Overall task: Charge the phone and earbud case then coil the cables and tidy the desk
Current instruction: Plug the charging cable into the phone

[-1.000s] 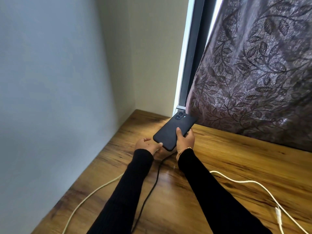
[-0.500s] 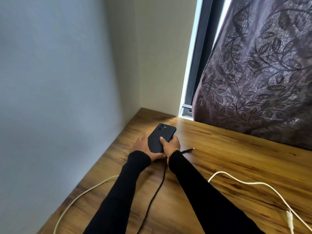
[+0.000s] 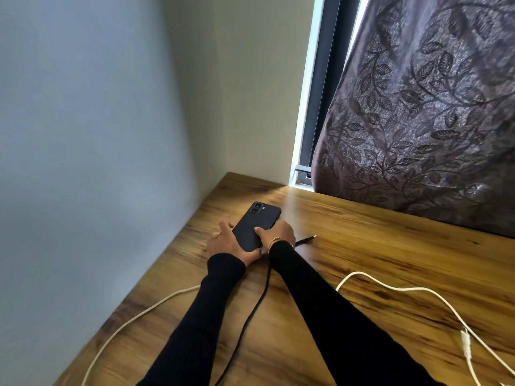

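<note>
So on my feed there's one matte black slab phone (image 3: 256, 224), face down with its two camera lenses pointing at the far corner, sitting low over the brown wood-grain desk (image 3: 390, 260). Can't tell if its far end is actually touching the wood. Both hands are on it: my left hand (image 3: 228, 242) is cupped under and around the near-left edge, fingers wrapped on the side, and my right hand (image 3: 277, 232) pinches the right edge with the thumb pressed flat on the back. So both are closed on the phone, nothing loose.

No boxes, trays or anything container-like in frame.

Cable count is two. One thin black cable (image 3: 250, 316) runs up between my two black knit sleeves toward the phone, and its metal-tipped plug (image 3: 306, 240) lies on the wood just right of my right wrist, not plugged in. One white braided cable (image 3: 404, 291) loops across the right side of the desk; another white stretch curves along the left edge near the wall, and I can't tell whether it's the same cord.

Behind it all hangs a dark purple leaf-patterned curtain (image 3: 418, 121), its hem resting on the desk's back edge. There's a thin gold bracelet (image 3: 274, 240) on the right wrist.
</note>
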